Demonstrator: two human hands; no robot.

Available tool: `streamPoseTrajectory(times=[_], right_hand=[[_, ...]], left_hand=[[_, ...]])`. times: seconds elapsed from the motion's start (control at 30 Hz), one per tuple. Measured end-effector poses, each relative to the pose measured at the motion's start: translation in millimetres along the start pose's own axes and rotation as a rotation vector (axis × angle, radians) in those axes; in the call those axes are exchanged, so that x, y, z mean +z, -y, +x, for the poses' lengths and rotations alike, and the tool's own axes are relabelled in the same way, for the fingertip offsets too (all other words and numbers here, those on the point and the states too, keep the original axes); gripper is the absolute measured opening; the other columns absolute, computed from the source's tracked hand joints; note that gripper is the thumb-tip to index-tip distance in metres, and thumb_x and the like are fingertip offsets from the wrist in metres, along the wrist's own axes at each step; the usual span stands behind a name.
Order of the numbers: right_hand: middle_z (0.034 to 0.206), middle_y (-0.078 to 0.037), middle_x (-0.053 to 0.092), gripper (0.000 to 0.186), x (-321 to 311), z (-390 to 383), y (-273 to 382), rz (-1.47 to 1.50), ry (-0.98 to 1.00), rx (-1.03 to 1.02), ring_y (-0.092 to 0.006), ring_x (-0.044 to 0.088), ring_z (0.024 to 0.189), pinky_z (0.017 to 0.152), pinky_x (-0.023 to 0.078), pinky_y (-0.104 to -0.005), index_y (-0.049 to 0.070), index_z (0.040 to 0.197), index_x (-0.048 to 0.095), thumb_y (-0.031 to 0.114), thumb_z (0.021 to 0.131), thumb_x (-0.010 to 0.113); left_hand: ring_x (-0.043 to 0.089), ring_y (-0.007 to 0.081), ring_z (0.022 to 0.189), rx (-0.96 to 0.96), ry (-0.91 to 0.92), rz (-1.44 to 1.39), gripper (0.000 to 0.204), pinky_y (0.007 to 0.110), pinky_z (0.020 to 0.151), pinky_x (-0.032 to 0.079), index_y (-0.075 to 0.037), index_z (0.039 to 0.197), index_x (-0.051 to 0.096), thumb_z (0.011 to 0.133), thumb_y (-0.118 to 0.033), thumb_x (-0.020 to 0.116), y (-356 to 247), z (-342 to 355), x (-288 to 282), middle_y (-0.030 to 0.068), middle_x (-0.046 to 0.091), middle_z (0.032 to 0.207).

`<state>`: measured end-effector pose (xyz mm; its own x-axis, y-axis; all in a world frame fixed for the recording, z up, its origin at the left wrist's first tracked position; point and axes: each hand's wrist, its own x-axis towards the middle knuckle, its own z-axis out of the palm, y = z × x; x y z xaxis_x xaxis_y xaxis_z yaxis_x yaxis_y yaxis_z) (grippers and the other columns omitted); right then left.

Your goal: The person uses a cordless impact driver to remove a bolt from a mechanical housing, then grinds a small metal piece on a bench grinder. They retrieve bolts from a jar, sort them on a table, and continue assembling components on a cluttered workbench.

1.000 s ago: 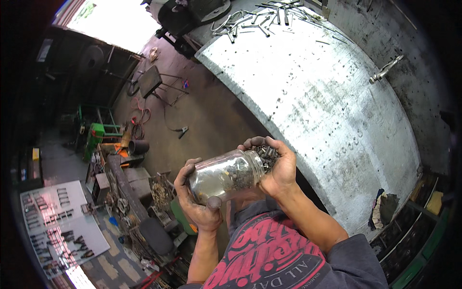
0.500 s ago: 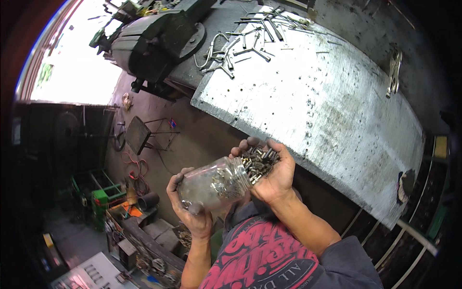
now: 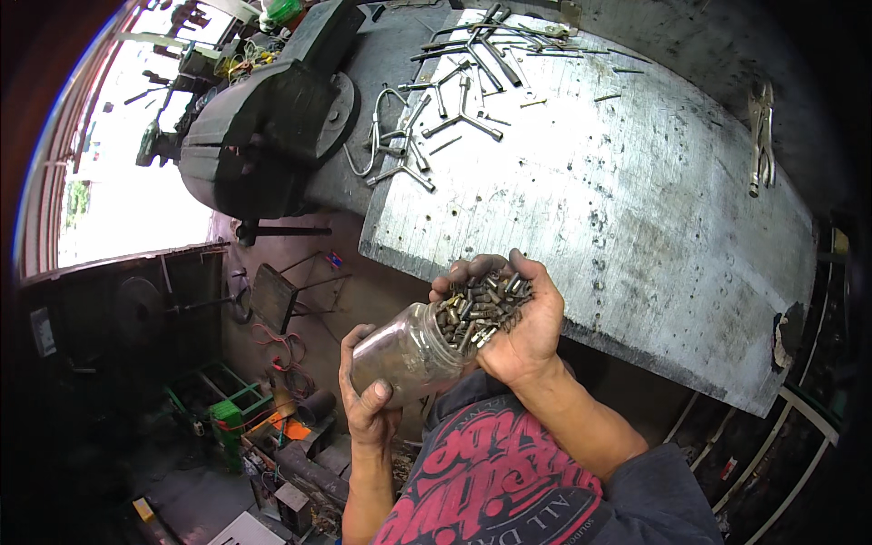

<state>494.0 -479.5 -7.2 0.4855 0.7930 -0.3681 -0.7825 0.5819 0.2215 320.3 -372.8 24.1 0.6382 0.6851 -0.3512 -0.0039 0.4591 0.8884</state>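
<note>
My left hand [image 3: 368, 391] is wrapped round a tilted clear glass jar [image 3: 389, 354], its mouth turned up and to the right. My right hand [image 3: 529, 336] is cupped at that mouth, holding a heaped pile of small cylindrical metal pieces [image 3: 481, 307], dark and silver, with fingertips curled along the pile's far side. Both hands are low in the view, in front of the near edge of a scuffed, pale metal worktop [image 3: 636, 236]. How much is left inside the jar is hard to tell through the glass.
Several Y-shaped and long wrenches [image 3: 463, 123] lie at the worktop's back left, beside a large dark bench vise [image 3: 241, 136]. Locking pliers [image 3: 759, 136] are at the back right. Down left are a small stand [image 3: 272, 295], red cable [image 3: 286, 359], green metal frame [image 3: 227, 418] and clutter.
The view has swung toward the bench and vise. The jar's contents have slid toward its mouth, and the heap in my right hand has grown larger. Both hands still hold on.
</note>
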Motion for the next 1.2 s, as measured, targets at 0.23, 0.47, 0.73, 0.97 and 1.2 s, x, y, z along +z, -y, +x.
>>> streamPoseTrajectory(times=[0.23, 0.47, 0.73, 0.97, 1.2], right_hand=[[0.101, -0.021, 0.072, 0.042, 5.3, 24.7, 21.2, 0.037, 0.011, 0.002, -0.0393, 0.07, 0.099, 0.096, 0.056, -0.0534, -0.003, 0.098, 0.07, 0.033, 0.097, 0.05], [0.101, -0.021, 0.073, 0.039, -10.7, 43.4, 44.2, 0.042, -0.037, -0.034, -0.0398, 0.07, 0.098, 0.095, 0.055, -0.0548, -0.003, 0.098, 0.07, 0.032, 0.095, 0.052], [0.098, -0.021, 0.071, 0.037, -13.5, 45.6, 67.6, 0.111, -0.063, -0.112, -0.0401, 0.068, 0.1, 0.099, 0.054, -0.0552, -0.003, 0.096, 0.069, 0.031, 0.093, 0.055], [0.098, -0.02, 0.07, 0.036, -10.4, 45.7, 74.2, 0.161, -0.064, -0.153, -0.0409, 0.067, 0.099, 0.098, 0.053, -0.0567, -0.002, 0.097, 0.069, 0.031, 0.095, 0.054], [0.098, -0.019, 0.071, 0.036, -15.5, 49.3, 81.8, 0.15, -0.022, -0.151, -0.0389, 0.065, 0.1, 0.096, 0.054, -0.0557, 0.0, 0.096, 0.071, 0.032, 0.095, 0.054]], left_hand=[[0.062, 0.0283, 0.12, -0.039, 0.01, -0.004, 0.097, 0.041, 0.107, 0.051, 0.002, 0.142, 0.04, 0.069, -0.037, 0.09, -3.0, 27.9, 19.3, 0.0156, 0.059, 0.127], [0.064, 0.0244, 0.111, 0.185, 0.007, 0.646, 0.086, 0.037, 0.098, 0.052, 0.002, 0.133, 0.05, 0.067, -0.032, 0.093, -35.5, 41.1, 67.1, 0.0157, 0.061, 0.121], [0.063, 0.0242, 0.111, 0.205, 0.056, 0.739, 0.089, 0.036, 0.098, 0.052, 0.003, 0.132, 0.051, 0.064, -0.028, 0.098, -41.8, 55.7, 102.7, 0.0162, 0.061, 0.121], [0.064, 0.0266, 0.114, 0.146, 0.059, 0.613, 0.095, 0.039, 0.101, 0.052, 0.002, 0.135, 0.05, 0.062, -0.033, 0.099, -35.0, 61.3, 96.7, 0.0166, 0.061, 0.123], [0.062, 0.0266, 0.117, 0.183, 0.129, 0.591, 0.096, 0.04, 0.103, 0.051, 0.002, 0.136, 0.049, 0.061, -0.026, 0.101, -30.9, 62.2, 99.8, 0.0179, 0.061, 0.126]])
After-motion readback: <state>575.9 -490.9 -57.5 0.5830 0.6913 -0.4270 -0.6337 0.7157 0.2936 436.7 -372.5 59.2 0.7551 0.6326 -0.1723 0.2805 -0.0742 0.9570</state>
